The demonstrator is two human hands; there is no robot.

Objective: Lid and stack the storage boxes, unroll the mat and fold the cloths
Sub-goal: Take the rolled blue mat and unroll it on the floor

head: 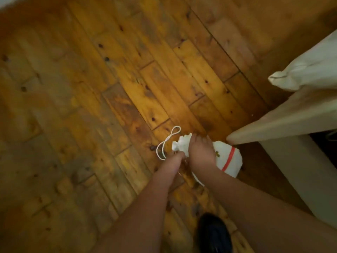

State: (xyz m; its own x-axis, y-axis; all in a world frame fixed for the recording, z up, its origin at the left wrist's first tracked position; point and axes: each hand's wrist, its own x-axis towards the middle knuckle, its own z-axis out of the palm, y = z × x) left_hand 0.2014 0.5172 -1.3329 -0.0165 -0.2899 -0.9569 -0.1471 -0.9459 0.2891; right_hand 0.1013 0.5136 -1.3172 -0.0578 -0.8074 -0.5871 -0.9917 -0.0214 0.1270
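Observation:
A white cloth drawstring bag (228,159) with a red stripe hangs above the wooden floor, low and right of centre. My right hand (199,152) is closed around its gathered neck, whose ruffled mouth sticks out to the left. My left hand (173,161) pinches the white drawstring cord (168,141), which loops up and to the left. What the bag holds is hidden.
Orange-brown floorboards (109,88) fill most of the view. A pale bed or table corner (273,128) juts in from the right, with a white cushion (310,70) above it. A black shoe (214,232) stands at the bottom.

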